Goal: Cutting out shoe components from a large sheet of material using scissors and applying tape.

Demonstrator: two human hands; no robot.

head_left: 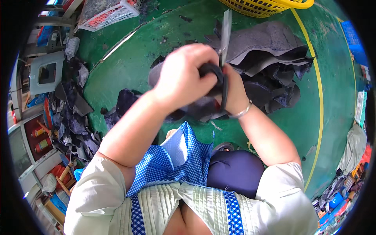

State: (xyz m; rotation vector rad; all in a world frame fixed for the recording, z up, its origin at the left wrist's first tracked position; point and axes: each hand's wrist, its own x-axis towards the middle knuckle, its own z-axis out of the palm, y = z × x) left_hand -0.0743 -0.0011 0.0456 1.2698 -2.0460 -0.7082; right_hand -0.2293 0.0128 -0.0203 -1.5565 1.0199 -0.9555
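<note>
Above the floor in the middle, my left hand (182, 72) is closed, thumb and fingers pinching a folded piece of dark cloth (207, 70). My right hand (234, 92) is right beside it, wrapped round the black handle of a pair of scissors (226, 37). Their blades point away from me and look closed together. Motion blurs the cloth beneath my hands, and how it joins the pinched part cannot be seen. Just beyond my right hand lies a heap of dark grey fleecy cloth (266, 43), with ragged purplish-black pieces along its near side.
A yellow plastic basket (254, 8) stands at the far edge, a white crate (111, 17) at the far left. Dark scraps (76, 113) pile up along the left side. A yellow line (319, 90) crosses the green floor (286, 121) on the right. A blue checked apron (156, 160) covers my lap.
</note>
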